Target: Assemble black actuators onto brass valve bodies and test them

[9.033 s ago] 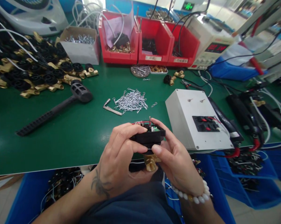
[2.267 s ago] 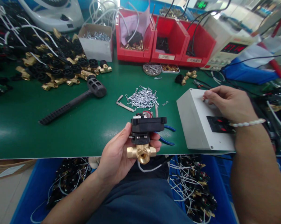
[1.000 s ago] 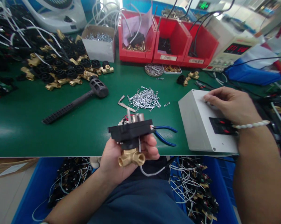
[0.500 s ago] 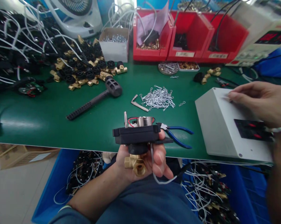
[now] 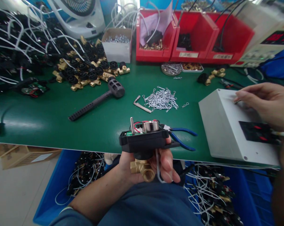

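Note:
My left hand [image 5: 130, 169] is closed around a motorized valve [image 5: 143, 142]. Its open black housing faces up, showing a metal motor, a thin upright pin, red and black wires and a bit of green circuit board. Below the housing the brass valve body rests in my palm, and a pale cable runs by my fingers. On top of a light grey box [image 5: 214, 125], my right hand [image 5: 262, 99] pinches a small metal toggle switch [image 5: 237, 101]. The box also carries a black terminal block with red tabs [image 5: 255, 131].
Blue-handled pliers [image 5: 184, 130] lie just beyond the valve. Farther back are a pile of clip pins [image 5: 162, 99], a black mallet [image 5: 97, 102] and several brass valves [image 5: 83, 75]. Red bins [image 5: 153, 56] and a power supply [image 5: 255, 56] stand behind. Blue crates [image 5: 49, 185] sit below the bench edge.
The valve in my left hand has shifted slightly right and down and tilted, so more of its housing's inside shows. My right hand stays at the switch on the box.

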